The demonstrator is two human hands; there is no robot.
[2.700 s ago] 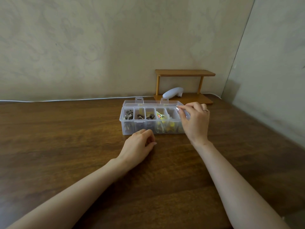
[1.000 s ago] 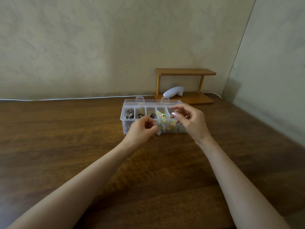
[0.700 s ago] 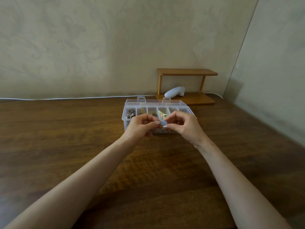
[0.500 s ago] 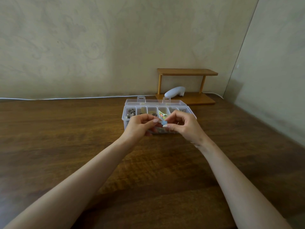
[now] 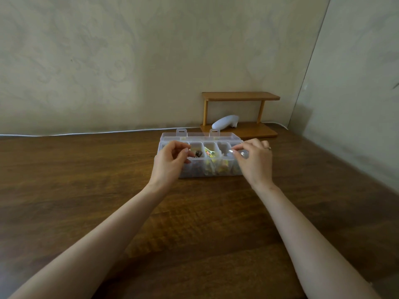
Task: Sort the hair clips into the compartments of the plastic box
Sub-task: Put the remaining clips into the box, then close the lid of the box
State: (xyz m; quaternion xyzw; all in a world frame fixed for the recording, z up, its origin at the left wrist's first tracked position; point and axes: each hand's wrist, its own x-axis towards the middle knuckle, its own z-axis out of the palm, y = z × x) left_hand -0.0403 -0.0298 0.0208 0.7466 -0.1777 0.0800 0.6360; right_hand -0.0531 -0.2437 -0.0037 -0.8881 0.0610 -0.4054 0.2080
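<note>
A clear plastic box with several compartments stands on the wooden table, its lid folded back. Dark hair clips lie in a left-of-middle compartment and yellow and green clips in the middle one. My right hand hovers over the box's right end and pinches a small pale clip between thumb and forefinger. My left hand hangs over the left compartments with its fingers curled; I see nothing between them. It hides the compartments beneath it.
A small wooden shelf stands against the wall behind the box, with a white rounded object on its base. A white cable runs along the table's back edge. A wall closes the right side.
Half a second ago both hands pinched one small pale clip in front of the box. They have since parted: the right carried the clip to the right end, the left moved over the left compartments.
</note>
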